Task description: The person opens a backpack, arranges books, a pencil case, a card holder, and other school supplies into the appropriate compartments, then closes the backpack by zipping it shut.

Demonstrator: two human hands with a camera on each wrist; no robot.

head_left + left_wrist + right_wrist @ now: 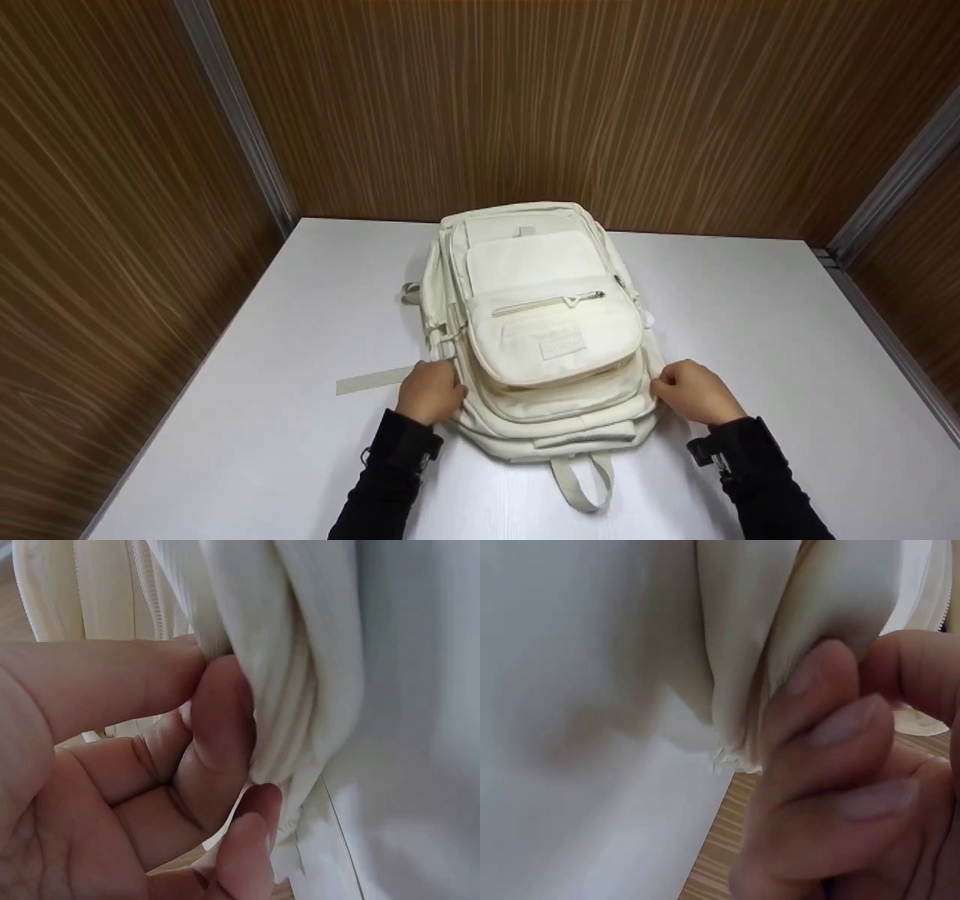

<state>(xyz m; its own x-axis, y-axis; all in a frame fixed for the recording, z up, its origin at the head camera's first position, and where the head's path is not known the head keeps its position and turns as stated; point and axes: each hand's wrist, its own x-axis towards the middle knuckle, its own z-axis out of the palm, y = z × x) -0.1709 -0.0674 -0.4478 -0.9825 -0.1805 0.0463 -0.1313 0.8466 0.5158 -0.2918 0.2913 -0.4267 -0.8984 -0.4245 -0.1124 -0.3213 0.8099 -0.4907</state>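
Observation:
A cream backpack [555, 322] lies front up on the white table, its top handle loop [577, 491] toward me. With thumb and fingers my left hand [431, 391] pinches the fabric at the bag's left side, near its handle end. In the left wrist view, folded cloth [277, 675] is caught between thumb and index finger. My right hand [697, 391] grips the opposite side at about the same height. The right wrist view shows its fingers [832, 757] curled against the bag's side cloth [840, 600]. A zipped flap [559, 330] covers the bag's middle.
A loose strap [373, 380] stretches out left of the bag on the white table [300, 300]. Another strap end [410, 292] sticks out higher up. Wood-patterned panels [525, 112] with metal corner posts [236, 112] stand around the table's back and sides.

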